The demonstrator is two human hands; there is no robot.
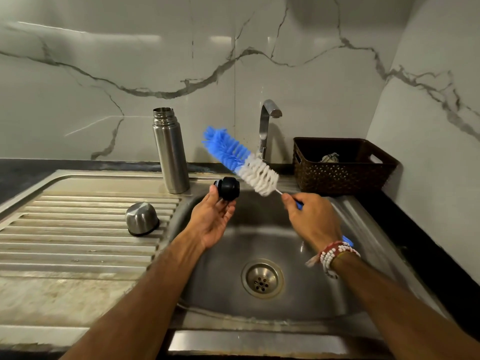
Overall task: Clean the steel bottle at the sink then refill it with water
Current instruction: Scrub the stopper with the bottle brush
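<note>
At the kitchen sink (259,242), your left hand (213,219) lies palm up and pinches the black stopper (228,188) in its fingertips. Your right hand (311,216) is curled round the blue handle of the bottle brush (241,162), whose bristle head angles up and to the far left, just above the stopper.

The steel bottle (171,154) stands upright and uncapped on the far edge of the drainboard (78,229), left of the tap (267,120) and well clear of both hands. Its steel cup (142,219) sits mouth-down on the ribs, nearer you. A brown basket (342,172) sits on the counter (20,172) to the far right.

Expect the bottle to be rigid and probably light if it is empty. Its polished wall will likely turn slick once wet. Wrap your hand round the straight body below the shoulder, not the narrow threaded neck, and keep it upright as you lift, since the mouth is open. The bristles look soft, and the thin wire stem may flex under pressure.
</note>
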